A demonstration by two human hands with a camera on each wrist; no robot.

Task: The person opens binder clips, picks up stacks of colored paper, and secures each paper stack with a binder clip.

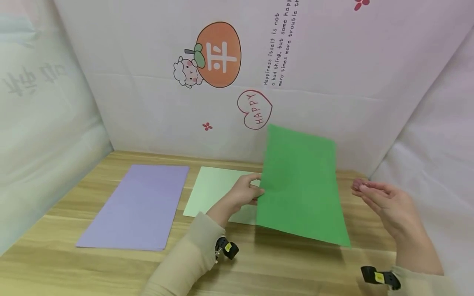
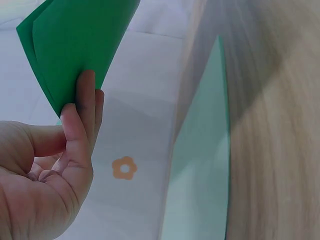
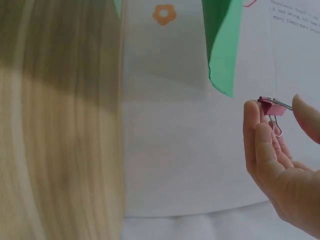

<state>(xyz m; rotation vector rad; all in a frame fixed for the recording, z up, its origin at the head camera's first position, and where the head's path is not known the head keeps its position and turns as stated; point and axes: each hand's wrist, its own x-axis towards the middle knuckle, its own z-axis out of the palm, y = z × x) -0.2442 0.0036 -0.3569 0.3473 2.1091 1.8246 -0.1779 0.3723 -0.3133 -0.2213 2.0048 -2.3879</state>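
Observation:
My left hand (image 1: 241, 194) pinches the left edge of green paper (image 1: 301, 185), lifted off the table and tilted upright. In the left wrist view, the green paper (image 2: 82, 42) shows more than one layer at its edge, between thumb and fingers. To the right of the paper and apart from it, my right hand (image 1: 396, 207) holds a pink binder clip (image 3: 273, 107) between thumb and fingertips. The clip's wire handles show in the right wrist view. Light green paper (image 1: 211, 191) lies flat beneath the left hand, partly hidden by the hand and the green paper.
Purple paper (image 1: 140, 209) lies flat on the wooden table (image 1: 281, 271) at the left. A white printed cloth (image 1: 148, 115) hangs behind the table, and pale cloth (image 1: 440, 135) hangs at both sides. Each wrist wears a black strap (image 1: 381, 277).

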